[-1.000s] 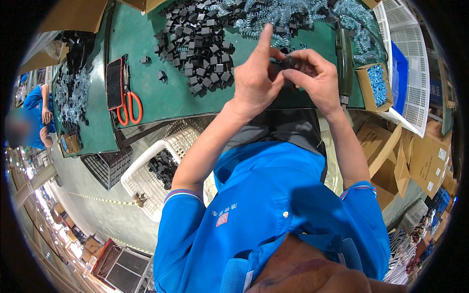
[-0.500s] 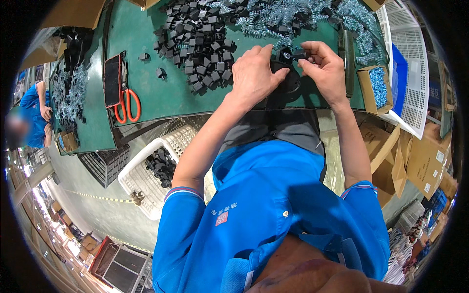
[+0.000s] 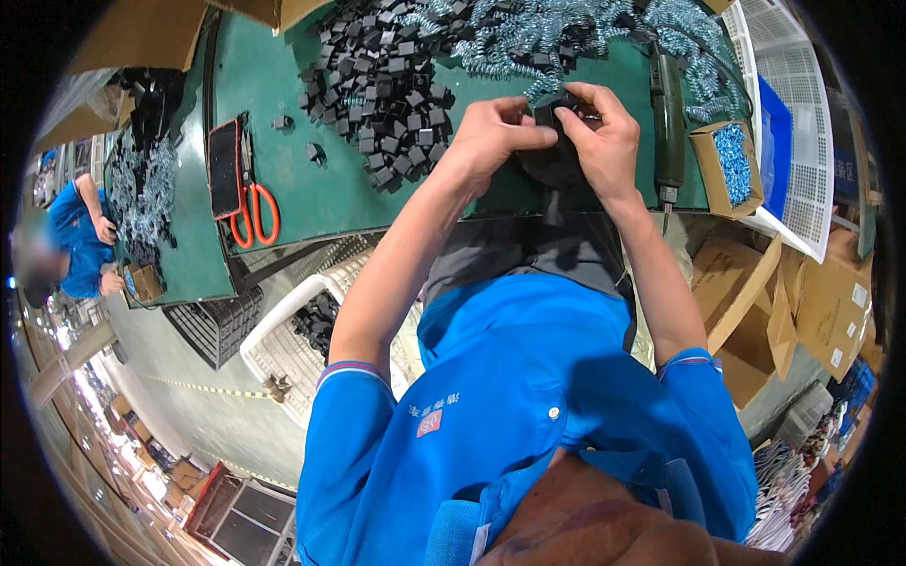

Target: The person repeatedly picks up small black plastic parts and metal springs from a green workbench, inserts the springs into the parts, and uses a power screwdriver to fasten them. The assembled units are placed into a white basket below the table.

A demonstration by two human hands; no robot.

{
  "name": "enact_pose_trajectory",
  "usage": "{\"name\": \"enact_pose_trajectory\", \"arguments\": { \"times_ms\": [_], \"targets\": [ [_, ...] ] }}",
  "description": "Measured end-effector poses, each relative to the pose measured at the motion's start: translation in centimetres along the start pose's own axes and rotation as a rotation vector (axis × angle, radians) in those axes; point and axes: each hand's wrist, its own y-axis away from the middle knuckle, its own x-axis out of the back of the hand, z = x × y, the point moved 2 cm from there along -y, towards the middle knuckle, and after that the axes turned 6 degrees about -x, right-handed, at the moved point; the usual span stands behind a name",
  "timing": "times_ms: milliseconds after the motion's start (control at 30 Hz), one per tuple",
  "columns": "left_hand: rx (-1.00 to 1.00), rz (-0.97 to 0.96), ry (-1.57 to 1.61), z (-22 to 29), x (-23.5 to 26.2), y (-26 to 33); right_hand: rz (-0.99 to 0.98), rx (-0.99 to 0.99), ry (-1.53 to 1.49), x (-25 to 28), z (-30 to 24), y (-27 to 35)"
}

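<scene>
Close to the near edge of the green table (image 3: 377,209), both my hands are closed on one small black plastic part (image 3: 546,114). The fingers and thumb of my left hand (image 3: 493,141) grip its left side. My right hand (image 3: 606,141) pinches it from the right, thumb laid on top. Fingers cover much of the part. Just below them is a larger dark rounded piece (image 3: 552,172); whether it joins the small part I cannot tell. Small black blocks (image 3: 392,104) lie heaped to the left, and bluish coil springs (image 3: 514,42) are piled beyond my hands.
Right of my hands lies a dark green power screwdriver (image 3: 668,123), its bit over the table edge. Beside it stands a carton of bluish screws (image 3: 729,170). Orange-handled scissors (image 3: 252,203) and a phone (image 3: 225,170) lie left. A white basket (image 3: 293,340) stands below; a co-worker (image 3: 80,231) sits far left.
My hands have come together around the black part; my right thumb now presses over it. The view has shifted slightly. The co-worker's hands have moved toward their carton.
</scene>
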Motion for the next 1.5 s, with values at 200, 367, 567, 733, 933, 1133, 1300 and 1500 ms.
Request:
{"name": "enact_pose_trajectory", "arguments": {
  "times_ms": [200,367,567,733,933,1133,1300,1500],
  "targets": [
    [0.206,0.04,0.637,-1.5,-1.5,4.1,-0.025,-0.104,-0.281,0.9,-1.7,2.6],
    [0.011,0.075,0.718,-2.1,-3.5,7.5,-0.002,-0.086,-0.393,1.3,-2.6,5.2],
    [-0.018,0.028,0.74,-2.9,-3.3,8.6,-0.036,0.208,-0.141,2.7,-4.3,5.2],
    [0.157,-0.096,0.943,-3.3,-3.0,8.8,-0.099,0.163,-0.164,2.9,-4.4,5.9],
    [0.134,-0.065,0.521,-1.1,-1.9,8.7,-0.13,0.036,-0.24,2.9,-3.4,6.7],
    [-0.392,-0.044,-0.852,3.7,-2.2,5.6,-0.134,0.059,-0.166,3.0,-0.3,6.0],
    [-0.704,0.037,-1.076,0.2,-3.8,3.3,-0.04,0.171,0.273,2.6,2.9,5.4],
    [-0.501,-0.118,-1.022,-0.1,-3.7,2.6,-0.055,0.197,0.338,2.6,3.8,5.8]
  ]
}}
